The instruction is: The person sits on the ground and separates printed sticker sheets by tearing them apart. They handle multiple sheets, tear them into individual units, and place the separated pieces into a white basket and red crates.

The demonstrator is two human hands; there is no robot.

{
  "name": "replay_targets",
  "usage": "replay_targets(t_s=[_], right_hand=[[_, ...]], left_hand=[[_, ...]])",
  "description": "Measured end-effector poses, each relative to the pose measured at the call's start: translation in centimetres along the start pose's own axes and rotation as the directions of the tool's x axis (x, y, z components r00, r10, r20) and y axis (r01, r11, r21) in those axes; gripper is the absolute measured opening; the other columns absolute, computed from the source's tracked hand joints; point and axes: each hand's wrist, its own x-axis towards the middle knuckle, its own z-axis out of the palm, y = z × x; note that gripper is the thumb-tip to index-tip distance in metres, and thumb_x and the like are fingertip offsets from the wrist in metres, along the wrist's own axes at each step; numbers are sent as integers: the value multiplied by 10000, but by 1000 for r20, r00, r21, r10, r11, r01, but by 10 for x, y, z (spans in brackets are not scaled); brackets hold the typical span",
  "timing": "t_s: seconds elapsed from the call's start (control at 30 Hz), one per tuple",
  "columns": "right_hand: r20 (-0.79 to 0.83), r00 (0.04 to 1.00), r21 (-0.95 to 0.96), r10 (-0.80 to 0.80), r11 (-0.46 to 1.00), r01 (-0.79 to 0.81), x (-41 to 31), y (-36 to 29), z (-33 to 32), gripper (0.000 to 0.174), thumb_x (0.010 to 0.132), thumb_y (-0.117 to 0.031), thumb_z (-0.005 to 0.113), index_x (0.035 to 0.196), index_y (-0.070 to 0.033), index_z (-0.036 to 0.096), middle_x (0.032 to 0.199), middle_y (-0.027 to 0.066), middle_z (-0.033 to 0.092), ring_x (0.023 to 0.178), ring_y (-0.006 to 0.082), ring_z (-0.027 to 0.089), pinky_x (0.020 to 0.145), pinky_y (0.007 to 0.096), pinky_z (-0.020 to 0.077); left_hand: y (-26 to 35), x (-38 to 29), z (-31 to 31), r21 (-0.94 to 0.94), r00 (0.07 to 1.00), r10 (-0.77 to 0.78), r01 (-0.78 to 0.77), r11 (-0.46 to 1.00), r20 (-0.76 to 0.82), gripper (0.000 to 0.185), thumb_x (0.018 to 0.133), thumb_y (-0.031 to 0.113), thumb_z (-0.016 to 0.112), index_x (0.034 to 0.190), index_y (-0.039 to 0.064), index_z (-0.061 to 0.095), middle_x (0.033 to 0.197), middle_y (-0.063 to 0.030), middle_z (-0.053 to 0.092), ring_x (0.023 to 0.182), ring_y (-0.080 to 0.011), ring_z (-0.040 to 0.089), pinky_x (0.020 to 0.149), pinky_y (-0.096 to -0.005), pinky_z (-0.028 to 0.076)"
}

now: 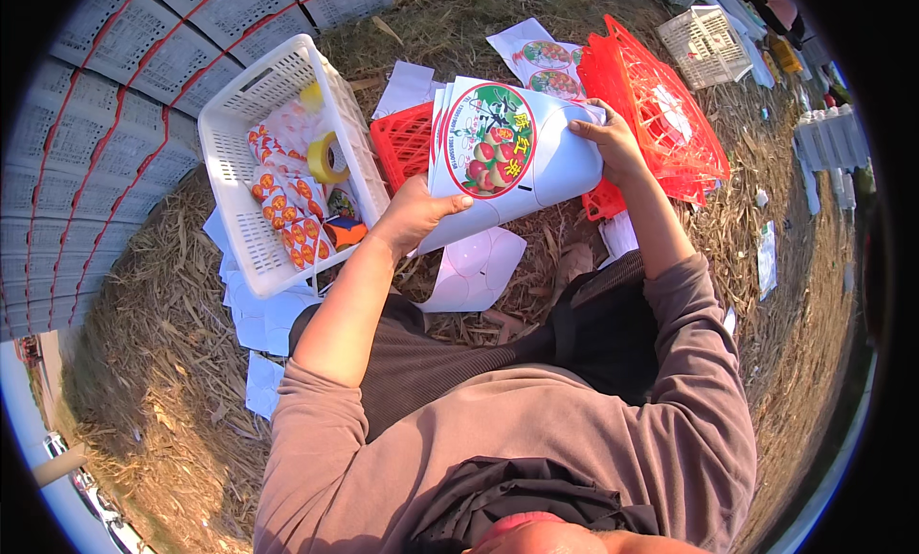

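Between both hands is a stack of round-label sticker sheets point(553, 152). On the top sheet, one printed label shows red fruit and bears writing; the rest of that sheet is white with faint circle outlines. My left hand point(423, 213) grips the stack's left edge, thumb on top. At the upper right corner my right hand point(610, 141) pinches the sheets, its fingers partly hidden beneath. Below the stack, a curled peeled backing sheet point(477, 270) lies on the ground between my legs. Behind it are a red plastic crate point(402, 141) and another printed sticker sheet point(549, 69).
At left, a white plastic basket point(262, 278) holds a yellow tape roll point(328, 158), bags with orange printing point(305, 242) and an orange tape dispenser point(346, 231). Red plastic mesh lids point(646, 116) are piled at right. Strapped grey crates point(93, 145) form a wall at far left.
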Motion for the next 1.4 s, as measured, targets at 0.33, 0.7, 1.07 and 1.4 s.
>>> replay_targets(t_s=[0.33, 0.7, 1.07, 1.4], right_hand=[[615, 633, -665, -470, 121, 736, -72, -5, 95, 512, 733, -229, 876, 1189, -87, 691, 1301, 75, 658, 1201, 328, 622, 1033, 433, 506], [589, 689, -596, -422, 348, 723, -69, 18, 105, 352, 816, -106, 778, 1165, -65, 758, 1136, 135, 746, 1047, 303, 719, 920, 386, 581], [497, 857, -423, -136, 824, 376, -59, 23, 96, 333, 906, -75, 749, 1231, -8, 723, 1270, 165, 712, 1196, 220, 671, 1060, 342, 502], [515, 829, -554, -220, 653, 517, -60, 24, 96, 358, 878, -127, 772, 1224, -45, 736, 1218, 167, 726, 1157, 268, 695, 1014, 362, 534]], left_hand=[[-8, 3, 32, -58, 985, 165, -167, 984, -41, 307, 928, 112, 771, 1213, 21, 698, 1094, -49, 739, 965, -114, 672, 840, -301, 561], [-19, -5, 26, 131, 963, 269, -267, 955, 1, 227, 976, 57, 681, 1194, -8, 685, 1117, -57, 703, 981, -123, 655, 858, -293, 554], [-16, -7, 34, 315, 891, 452, -418, 852, -37, 216, 950, 37, 672, 1159, -9, 701, 1057, -105, 754, 979, -156, 698, 863, -316, 548], [-10, -10, 34, 340, 926, 356, -296, 893, -128, 188, 925, 35, 696, 1106, -7, 720, 971, -104, 768, 875, -151, 706, 796, -321, 558]])
